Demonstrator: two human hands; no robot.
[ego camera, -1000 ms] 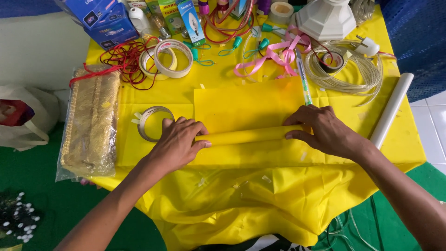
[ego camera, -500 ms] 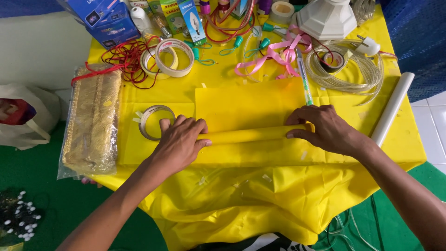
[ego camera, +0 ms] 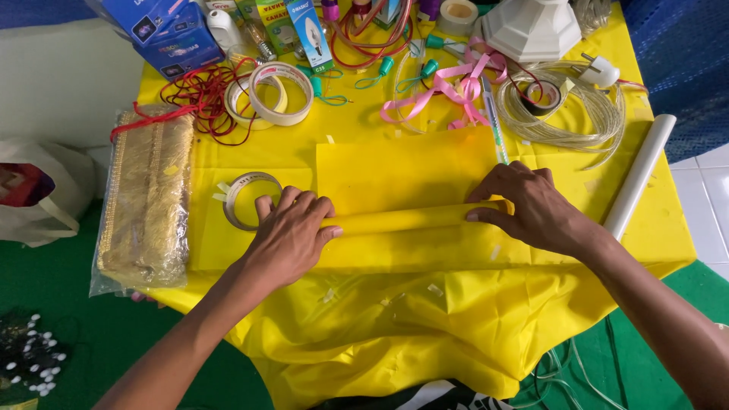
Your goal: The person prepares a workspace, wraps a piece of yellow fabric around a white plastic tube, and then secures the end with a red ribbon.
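1. The yellow sheet (ego camera: 406, 178) just beyond both hands looks like smooth, matt paper or thin plastic; which one cannot be told. Its near edge is curled into a tight roll (ego camera: 410, 220) under the fingers.
2. The yellow cloth (ego camera: 395, 326) under the hands is a thin fabric with a slight sheen, and it wrinkles where it hangs off the tabletop.
3. The tape ring (ego camera: 249, 199) beside the left hand (ego camera: 292, 239) is glossy, clear plastic.
4. The gold trim (ego camera: 144, 201) left of that hand looks rough and metallic inside a shiny clear wrapper.
5. The white tube (ego camera: 638, 175) right of the right hand (ego camera: 535, 205) looks smooth and matt.
6. The pink ribbon (ego camera: 444, 87) farther out is satiny.
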